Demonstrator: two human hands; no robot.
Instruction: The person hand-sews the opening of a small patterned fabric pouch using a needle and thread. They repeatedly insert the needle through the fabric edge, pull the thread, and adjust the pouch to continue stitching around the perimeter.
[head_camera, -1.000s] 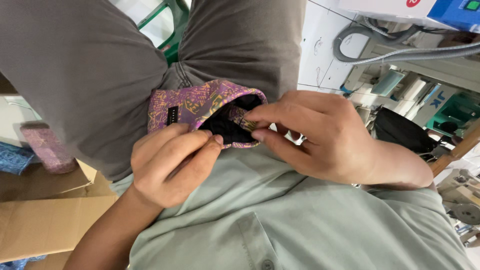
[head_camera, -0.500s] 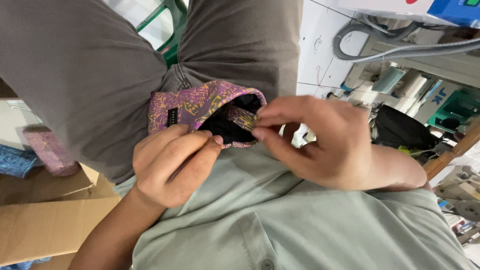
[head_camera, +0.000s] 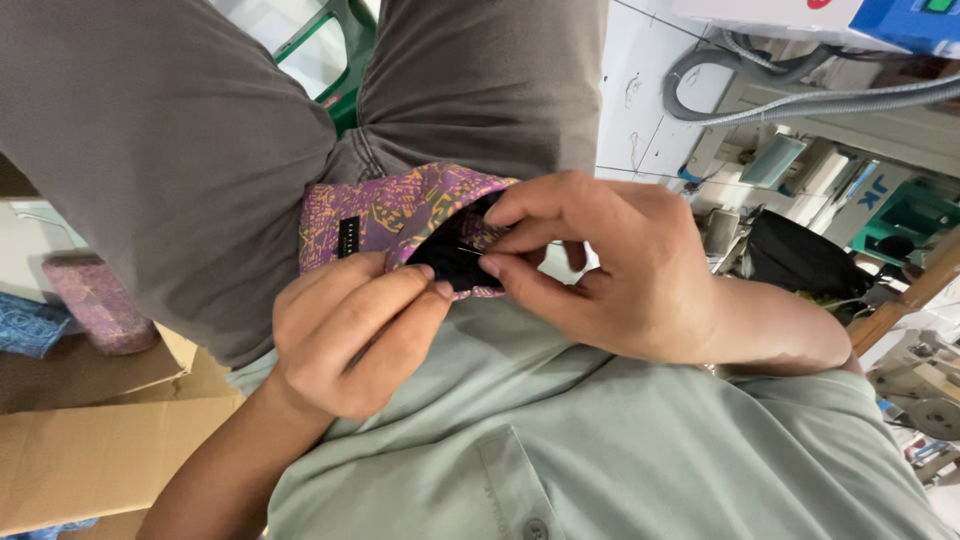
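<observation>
Both hands meet over a small pouch (head_camera: 400, 212) of purple cloth with orange and yellow patterning and a black lining, which lies on the lap against grey trousers (head_camera: 180, 150), just above the hem of a pale green shirt (head_camera: 560, 430). The left hand (head_camera: 350, 340) is curled nearly into a fist below the pouch; its fingertips (head_camera: 425, 275) press the lower edge of the cloth against the thumb, pinching it there. The right hand (head_camera: 620, 270) comes in from the other side, its thumb and forefinger closed together on a thin needle (head_camera: 470, 251), which shows as a fine pale line lying across the black lining between the two sets of fingertips. The other fingers of the right hand are bent loosely above, resting on the pouch's upper rim. A small black label (head_camera: 349, 236) sits on the cloth just beyond the left knuckles. Well apart from the fingers, on the left hand's side, a pink roll (head_camera: 95, 305) stands beside a cardboard box (head_camera: 90, 450), with a scrap of blue cloth (head_camera: 30, 325) next to it. Beyond the right wrist lie a black bag (head_camera: 800, 260) and grey hoses (head_camera: 800, 90).
</observation>
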